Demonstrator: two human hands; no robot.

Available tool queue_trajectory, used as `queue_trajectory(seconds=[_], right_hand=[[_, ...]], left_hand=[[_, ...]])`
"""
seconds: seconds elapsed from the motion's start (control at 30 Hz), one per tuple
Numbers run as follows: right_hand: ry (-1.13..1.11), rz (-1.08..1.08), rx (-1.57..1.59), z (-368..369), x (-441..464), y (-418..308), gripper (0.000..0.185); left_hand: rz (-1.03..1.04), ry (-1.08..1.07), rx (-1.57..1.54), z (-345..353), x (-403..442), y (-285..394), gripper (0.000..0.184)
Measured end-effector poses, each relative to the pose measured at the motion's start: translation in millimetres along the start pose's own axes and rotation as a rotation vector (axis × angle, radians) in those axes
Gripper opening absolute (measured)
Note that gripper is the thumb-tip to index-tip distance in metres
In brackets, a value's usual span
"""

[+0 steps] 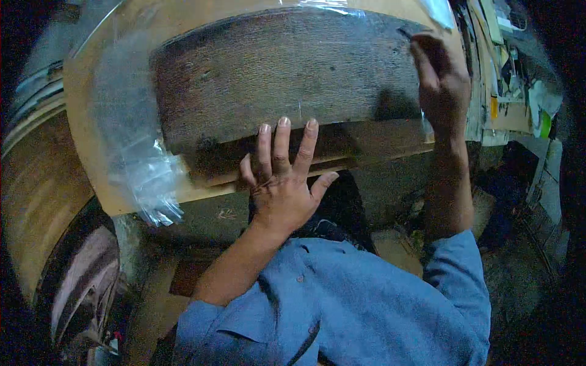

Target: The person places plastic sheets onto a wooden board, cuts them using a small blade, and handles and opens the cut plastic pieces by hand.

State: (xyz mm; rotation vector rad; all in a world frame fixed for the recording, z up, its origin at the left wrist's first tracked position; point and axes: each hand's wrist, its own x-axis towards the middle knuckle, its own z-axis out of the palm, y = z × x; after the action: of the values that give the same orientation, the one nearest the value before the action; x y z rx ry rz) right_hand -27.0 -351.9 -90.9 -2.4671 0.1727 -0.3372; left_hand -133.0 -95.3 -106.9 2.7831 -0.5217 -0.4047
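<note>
The fingers (281, 143) of my left hand (282, 192) are spread and straight, grasping nothing, laid palm down with the tips over the near edge of the dark panel (274, 73) and the thumb standing off to the side; how hard they press, I cannot tell. My right hand (444, 85) is curled, its fingers pinched on a thin dark tool (404, 33) that pokes out at the panel's far right corner; it is too dim to say what sort of tool it is, or whether its tip touches. The panel lies flat before me on the tan table (82, 146), long side towards me, its top rough and grained. To its left, clear plastic (122, 110) covers the table and crumples at the near left corner; more of it shines along the far edge. Whether it runs under the panel I can't see. If it does, I'd judge the panel could slide on it, above all if I bear down at that far corner while my left hand rests lightly near the middle of this side. The tool might also skid off the corner if its angle is too flat, or snag the plastic close by. Poor light and my own right hand's shadow could hide the edge and let it stray. Nearer me is my blue shirt (378, 293); away to the right, among clutter, sits something bright green (545, 125).
</note>
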Motion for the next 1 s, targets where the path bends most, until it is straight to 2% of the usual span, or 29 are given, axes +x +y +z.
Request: queue_trajectory(seconds=[0.07, 0.13, 0.17, 0.27, 0.47, 1.0], right_hand=[[-0.213, 0.121, 0.41, 2.9, -23.9, -24.7, 0.015], [-0.347, 0.073, 0.379, 10.8, -50.9, -34.1, 0.018], [-0.364, 0.093, 0.507, 14.9, -59.5, -42.7, 0.018], [-0.383, -0.121, 0.234, 26.9, -73.4, -46.1, 0.021], [-0.358, -0.249, 0.122, 39.0, -76.6, -50.6, 0.022], [-0.431, -0.261, 0.064, 39.6, -72.9, -53.6, 0.025]], left_hand=[[-0.006, -0.019, -0.041, -0.3, 0.7, 0.2, 0.081], [-0.008, -0.024, -0.015, -1.6, 1.1, 1.1, 0.08], [-0.008, -0.024, 0.011, -1.7, 1.2, 1.4, 0.079], [-0.01, 0.01, 0.036, 0.0, 1.9, 0.9, 0.081], [0.001, 0.038, 0.032, 2.6, 1.5, -1.2, 0.077], [0.001, 0.047, 0.051, 5.5, 0.2, -2.1, 0.076]])
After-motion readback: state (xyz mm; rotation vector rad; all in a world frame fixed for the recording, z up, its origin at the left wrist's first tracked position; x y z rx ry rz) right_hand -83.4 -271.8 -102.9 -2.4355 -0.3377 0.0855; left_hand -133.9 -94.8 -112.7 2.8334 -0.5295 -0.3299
